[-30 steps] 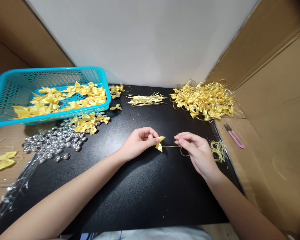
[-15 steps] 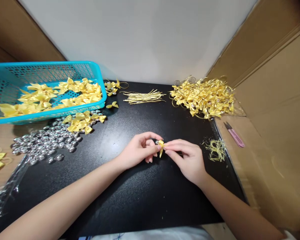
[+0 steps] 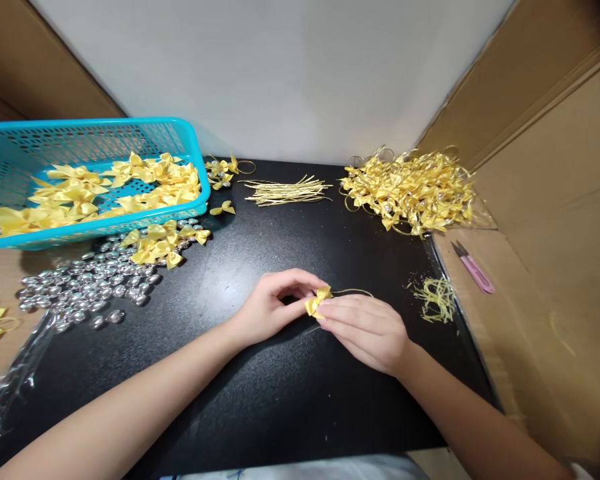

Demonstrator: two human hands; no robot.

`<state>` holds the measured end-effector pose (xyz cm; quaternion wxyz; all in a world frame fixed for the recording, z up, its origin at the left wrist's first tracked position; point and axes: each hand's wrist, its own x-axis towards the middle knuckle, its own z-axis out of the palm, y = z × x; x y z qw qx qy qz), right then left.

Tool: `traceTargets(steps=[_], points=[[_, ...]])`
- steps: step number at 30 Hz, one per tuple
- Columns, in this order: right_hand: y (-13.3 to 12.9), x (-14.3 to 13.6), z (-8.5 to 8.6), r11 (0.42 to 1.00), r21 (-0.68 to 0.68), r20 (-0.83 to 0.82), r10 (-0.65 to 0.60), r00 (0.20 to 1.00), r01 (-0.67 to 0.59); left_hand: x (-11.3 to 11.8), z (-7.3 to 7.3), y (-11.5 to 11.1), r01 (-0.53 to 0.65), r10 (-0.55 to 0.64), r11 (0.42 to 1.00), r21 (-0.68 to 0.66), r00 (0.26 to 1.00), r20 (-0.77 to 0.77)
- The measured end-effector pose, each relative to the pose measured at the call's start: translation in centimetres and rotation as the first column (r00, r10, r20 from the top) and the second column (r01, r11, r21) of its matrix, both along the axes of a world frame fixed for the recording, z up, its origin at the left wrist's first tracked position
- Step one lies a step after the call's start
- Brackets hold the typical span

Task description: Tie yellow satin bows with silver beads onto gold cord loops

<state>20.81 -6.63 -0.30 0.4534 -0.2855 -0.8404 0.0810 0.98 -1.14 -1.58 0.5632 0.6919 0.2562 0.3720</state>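
Tabletop (image 3: 280, 400), two hands (image 3: 267, 310) (image 3: 373, 327) at apparently one bow (image 3: 316, 304)

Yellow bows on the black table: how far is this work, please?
Looks done: the big heap of looped bows at the back right. In hand: one bow, between the left hand and right hand. Apparently left: loose bows in the blue basket, silver beads and straight gold cords.

The one camera sat on the worker's head — looking forward and down over both bare forearms to the black, flat tabletop (image 3: 260, 387) close below — and faced the plain, pale grey upright wall (image 3: 280, 80) beyond the far edge.
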Motion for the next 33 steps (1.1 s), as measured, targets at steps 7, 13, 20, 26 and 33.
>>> traceTargets(steps=[7,13,20,26,33], points=[[-0.4,-0.4,0.8,0.954,-0.264,-0.215,-0.205,0.955,0.146,0.1,1.2,0.0,-0.080,0.119,0.959,0.274,0.984,-0.130],[-0.2,-0.6,0.8,0.864,-0.447,-0.247,-0.369,0.896,0.232,0.6,0.6,-0.7,-0.088,0.074,0.992,-0.095,0.987,-0.146],[-0.3,-0.1,0.8,0.872,-0.419,-0.054,-0.303,0.952,0.254,0.6,0.5,-0.9,-0.065,0.054,0.995,-0.069,0.987,-0.150],[0.0,-0.1,1.1,0.849,-0.500,0.015,-0.187,0.982,0.169,0.6,1.0,-0.5,-0.009,0.006,1.000,-0.008,0.965,-0.261],[0.4,0.4,1.3,0.785,-0.611,0.097,-0.060,0.993,0.107,0.6,0.9,-0.4,-0.008,0.001,1.000,-0.030,0.970,-0.244]])
